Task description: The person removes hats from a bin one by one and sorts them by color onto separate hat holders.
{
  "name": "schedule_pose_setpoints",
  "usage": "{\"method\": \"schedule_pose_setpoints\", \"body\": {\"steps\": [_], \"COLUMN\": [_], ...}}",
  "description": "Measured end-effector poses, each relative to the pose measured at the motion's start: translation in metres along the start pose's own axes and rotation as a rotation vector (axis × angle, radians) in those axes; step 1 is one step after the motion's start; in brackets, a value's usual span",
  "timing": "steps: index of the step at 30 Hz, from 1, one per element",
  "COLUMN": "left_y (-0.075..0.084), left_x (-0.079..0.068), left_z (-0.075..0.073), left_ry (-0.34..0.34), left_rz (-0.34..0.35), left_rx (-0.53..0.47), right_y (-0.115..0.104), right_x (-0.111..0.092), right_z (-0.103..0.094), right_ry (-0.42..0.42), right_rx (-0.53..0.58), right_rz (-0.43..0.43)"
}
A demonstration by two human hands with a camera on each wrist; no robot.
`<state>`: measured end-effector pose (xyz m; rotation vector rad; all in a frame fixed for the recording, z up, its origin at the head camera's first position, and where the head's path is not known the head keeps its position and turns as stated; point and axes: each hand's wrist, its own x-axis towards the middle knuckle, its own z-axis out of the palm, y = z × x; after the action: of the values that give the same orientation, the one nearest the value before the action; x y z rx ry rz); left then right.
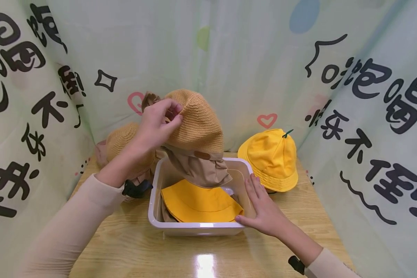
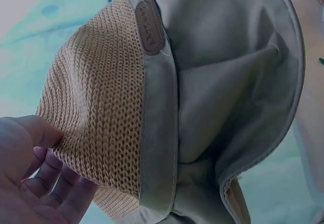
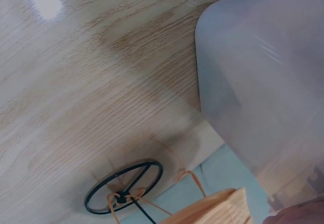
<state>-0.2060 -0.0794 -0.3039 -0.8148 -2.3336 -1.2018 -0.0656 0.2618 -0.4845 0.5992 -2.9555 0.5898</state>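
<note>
Left hand (image 1: 158, 122) pinches tan knit hat (image 1: 198, 125) above white basin (image 1: 180, 230) containing yellow hat (image 1: 201, 202); right hand (image 1: 264, 206), fingers extended, rests on basin's rim.

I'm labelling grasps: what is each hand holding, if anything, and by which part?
The left hand pinches the tan hat by its knitted crown; the right hand only rests on the bin's rim.

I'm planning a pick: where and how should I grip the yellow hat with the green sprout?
Probably pinch the crown of the yellow hat from above, beside the green sprout: the crown points up in soft-looking folds, and the brim slopes down near the basin.
</note>
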Motion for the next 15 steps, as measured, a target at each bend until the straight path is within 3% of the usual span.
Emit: {"method": "schedule_pose_setpoints", "body": {"steps": [8, 15], "left_y": [-0.002, -0.001], "left_x": [-0.003, 0.001], "left_z": [-0.015, -0.026], "left_ry": [0.045, 0.109], "left_rz": [-0.038, -0.023], "left_rx": [-0.053, -0.067], "right_y": [0.001, 0.001], "right_x": [0.000, 0.000], "right_z": [0.001, 0.002], "right_ry": [0.005, 0.008], "right_rx": [0.002, 0.001], "right_rz": [-0.001, -0.002]}}
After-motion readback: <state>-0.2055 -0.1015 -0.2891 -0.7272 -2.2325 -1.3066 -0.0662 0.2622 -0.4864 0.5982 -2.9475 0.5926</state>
